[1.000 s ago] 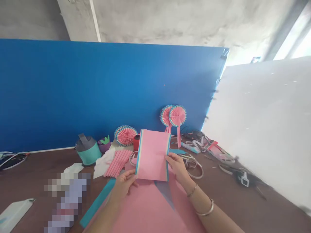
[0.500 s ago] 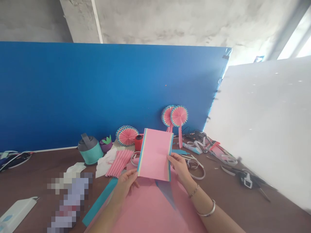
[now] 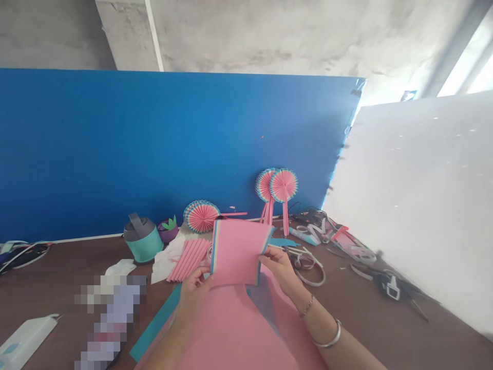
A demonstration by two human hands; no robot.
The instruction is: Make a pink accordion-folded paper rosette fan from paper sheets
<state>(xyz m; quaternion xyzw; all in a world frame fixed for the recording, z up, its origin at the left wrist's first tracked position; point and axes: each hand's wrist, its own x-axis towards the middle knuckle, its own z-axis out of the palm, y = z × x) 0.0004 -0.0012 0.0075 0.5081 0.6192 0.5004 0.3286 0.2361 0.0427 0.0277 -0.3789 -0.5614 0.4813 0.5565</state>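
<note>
A pink paper sheet (image 3: pixel 239 252) with blue and cream strips along its two sides is held up in front of me. My left hand (image 3: pixel 196 288) pinches its lower left edge. On the right edge, my right hand (image 3: pixel 279 264) grips it between thumb and fingers. The sheet's top tilts away and its upper right corner bends. Large pink paper (image 3: pixel 231 329) lies below my hands, with a teal strip (image 3: pixel 156 324) at its left. Pink rolled paper sticks (image 3: pixel 190 259) rest just left of the sheet.
Round pleated pink fans (image 3: pixel 284 185) lean against the blue partition (image 3: pixel 154 144), and another pleated fan (image 3: pixel 202 217) lies behind the sticks. A teal-and-grey container (image 3: pixel 143 239) and a purple pot (image 3: pixel 168 231) stand left. Paper strips (image 3: pixel 311 272) and cables (image 3: pixel 393 285) clutter the right.
The pink sheet has shifted slightly left and down, its top tipping away from me and its right side bending. Both hands have moved slightly left with it, still gripping its edges.
</note>
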